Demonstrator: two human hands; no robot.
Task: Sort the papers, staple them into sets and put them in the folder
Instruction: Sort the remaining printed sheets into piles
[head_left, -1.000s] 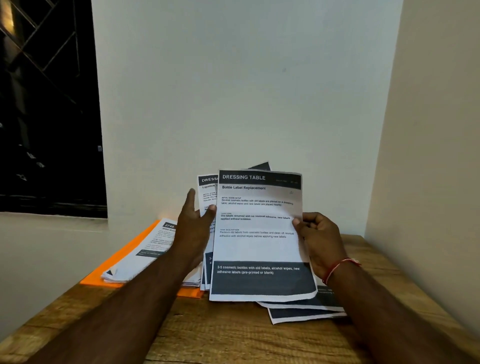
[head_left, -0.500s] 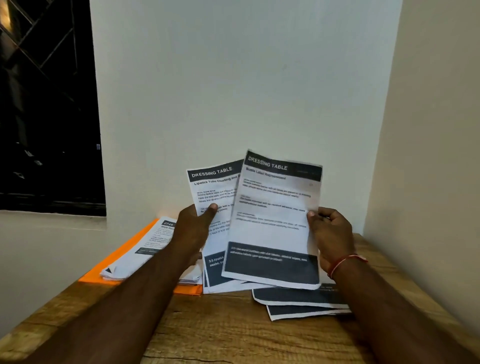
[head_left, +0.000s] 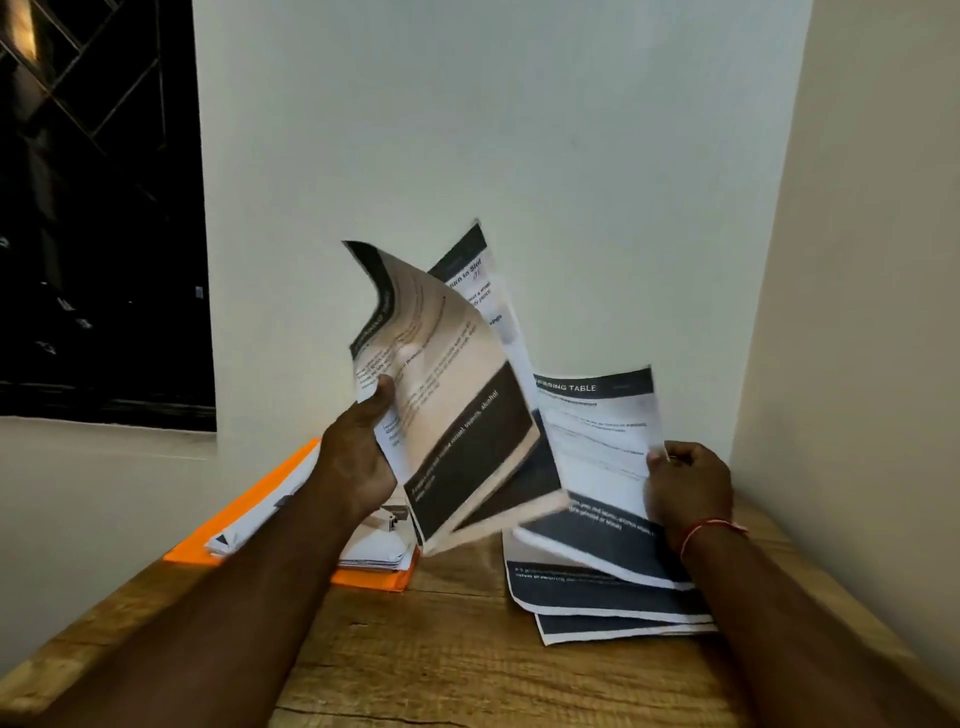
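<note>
The right hand (head_left: 687, 484) pinches a sheet (head_left: 597, 441) headed "DRESSING TABLE", now lowered toward the pile (head_left: 597, 597) on the table (head_left: 441, 654). The left hand (head_left: 358, 460) grips the other papers (head_left: 457, 415), swung up and away beside the orange folder (head_left: 374, 579).

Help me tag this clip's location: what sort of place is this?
Probably a home or small-office corner: a wooden table set against plain white walls, a dark grilled window, and an orange folder with printed papers.

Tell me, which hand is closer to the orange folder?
Left. The left hand hovers just above the orange folder, gripping a bunch of papers; the right hand is well off to its right, pinching one sheet.
</note>
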